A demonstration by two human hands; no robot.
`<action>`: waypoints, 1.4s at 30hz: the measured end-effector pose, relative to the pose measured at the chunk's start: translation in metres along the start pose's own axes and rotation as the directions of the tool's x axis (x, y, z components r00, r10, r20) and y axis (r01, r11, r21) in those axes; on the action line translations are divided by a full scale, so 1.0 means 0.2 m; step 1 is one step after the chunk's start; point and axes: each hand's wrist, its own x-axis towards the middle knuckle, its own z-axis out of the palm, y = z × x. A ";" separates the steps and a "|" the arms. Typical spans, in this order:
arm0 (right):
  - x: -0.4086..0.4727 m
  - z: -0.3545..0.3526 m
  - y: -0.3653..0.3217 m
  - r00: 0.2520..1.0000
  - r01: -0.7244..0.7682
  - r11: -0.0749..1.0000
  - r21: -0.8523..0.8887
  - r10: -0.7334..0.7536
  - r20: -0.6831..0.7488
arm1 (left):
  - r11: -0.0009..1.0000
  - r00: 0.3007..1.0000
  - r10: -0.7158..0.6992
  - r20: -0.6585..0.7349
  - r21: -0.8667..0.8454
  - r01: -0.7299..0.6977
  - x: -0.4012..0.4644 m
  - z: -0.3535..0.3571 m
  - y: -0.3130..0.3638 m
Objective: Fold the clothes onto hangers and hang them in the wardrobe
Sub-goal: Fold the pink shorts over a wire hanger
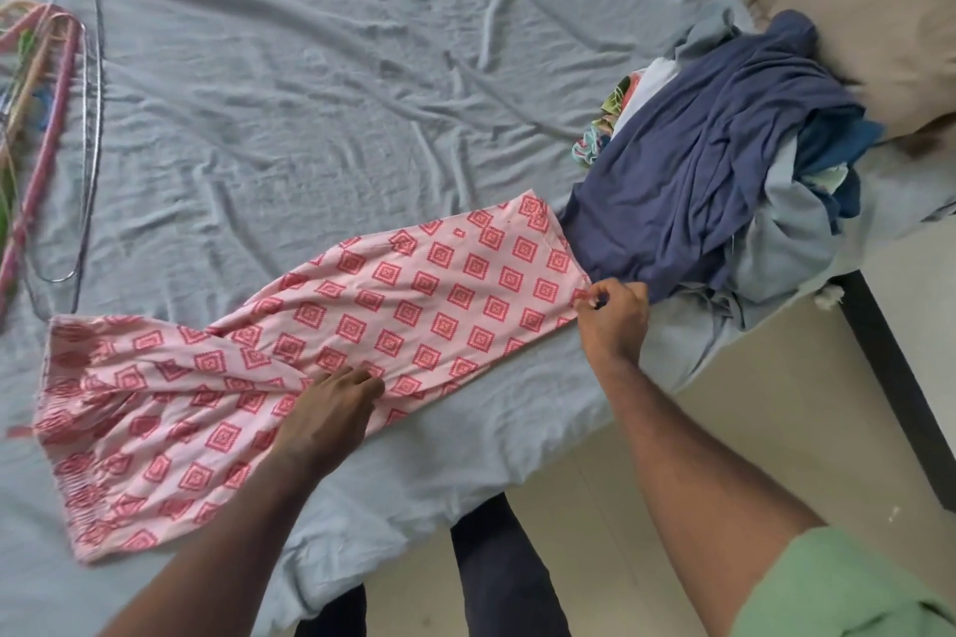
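- You are laying the pink patterned trousers (320, 341) flat across the grey bedsheet (310, 93), with the gathered waistband lying well beyond your left fingertips and the leg hem sitting right at your right ones.
- Your left hand (331, 409) is pressing down on the middle of the garment, fingers (362, 380) straight and close together, palm flat on the cloth.
- Your right hand (613, 316) is pinching the hem corner between thumb and curled fingers (595, 297), drawing the leg taut.
- That pinch is sitting just beside the blue garment (714, 181) on the clothes pile (776, 160); you are risking catching its edge along with the hem and dragging the pile with it.
- Folds are bunching just past your left fingertips, toward the waistband; pulling hard while that palm is pinning the cloth is likely to set them deeper, I judge.
- The bed edge is running close under your left wrist and the near side of the trousers is lying along it, so a tug toward you could be sliding the fabric off onto the floor (595, 507).
- Open sheet is spreading out ahead of both sets of fingertips, giving room to fold away from you.
- The hangers (67, 129) are waiting far beyond your left fingers, past the waistband, well apart from the cloth; no wardrobe is showing.
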 end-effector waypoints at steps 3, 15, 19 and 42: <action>-0.11 0.01 -0.16 0.991 0.129 0.991 -0.044 -0.128 0.036 | 0.997 0.990 -0.068 -0.122 -0.051 0.063 -0.04 -0.06 -0.02; -0.83 0.59 -1.10 0.635 0.576 0.771 0.271 -0.631 0.446 | 0.686 0.679 -0.715 -0.167 -0.354 0.636 -0.57 -0.31 -0.60; -1.00 0.78 -1.39 0.518 0.539 0.789 0.294 -0.586 0.623 | 0.601 0.601 -0.791 -0.118 -0.335 0.726 -0.76 -0.29 -0.81; -1.81 0.91 -1.31 0.040 0.699 0.495 0.515 -0.747 0.664 | 0.180 0.298 -0.950 0.096 -0.611 0.771 -0.91 -0.28 -1.12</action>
